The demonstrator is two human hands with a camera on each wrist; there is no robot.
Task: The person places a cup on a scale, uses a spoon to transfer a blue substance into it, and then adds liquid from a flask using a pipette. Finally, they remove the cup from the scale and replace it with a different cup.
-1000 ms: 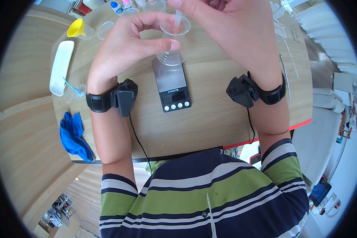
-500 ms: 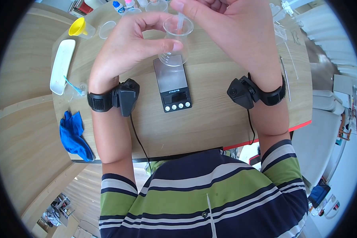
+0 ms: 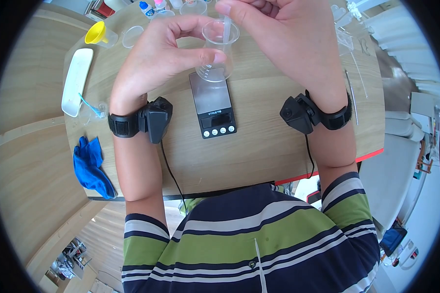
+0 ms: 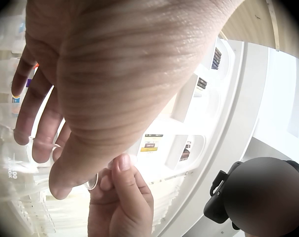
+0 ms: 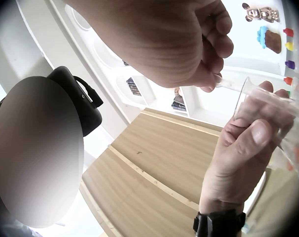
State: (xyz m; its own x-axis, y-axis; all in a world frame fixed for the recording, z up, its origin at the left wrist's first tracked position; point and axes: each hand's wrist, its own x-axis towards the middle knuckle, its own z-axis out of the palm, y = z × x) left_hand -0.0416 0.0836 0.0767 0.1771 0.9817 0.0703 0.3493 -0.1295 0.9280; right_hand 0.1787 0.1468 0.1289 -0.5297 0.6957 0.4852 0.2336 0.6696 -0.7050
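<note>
The left hand [image 3: 164,51] grips a clear plastic cup [image 3: 215,73] round its side, thumb in front, above the far end of a small digital scale [image 3: 212,97]. Pinched in the fingertips of the right hand [image 3: 293,44] is a thin translucent stick or tube [image 3: 227,30], its lower part inside the cup's mouth. In the right wrist view the stick [image 5: 229,84] reaches from the right hand [image 5: 189,54] into the cup [image 5: 267,101], which the left hand [image 5: 243,148] holds. The cup's printed marks show in the left wrist view. The stick's lower tip cannot be made out.
A yellow funnel [image 3: 97,33], a white tray [image 3: 77,83] and a blue cloth [image 3: 90,166] lie along the left side. Small bottles [image 3: 145,8] and clear cups [image 3: 193,7] stand at the back. Thin rods [image 3: 352,97] lie at the right.
The cup and left hand have shifted slightly right. The right hand has moved the stick a little rightward within the cup's mouth, and the orange-red tint seen near its lower part no longer shows.
</note>
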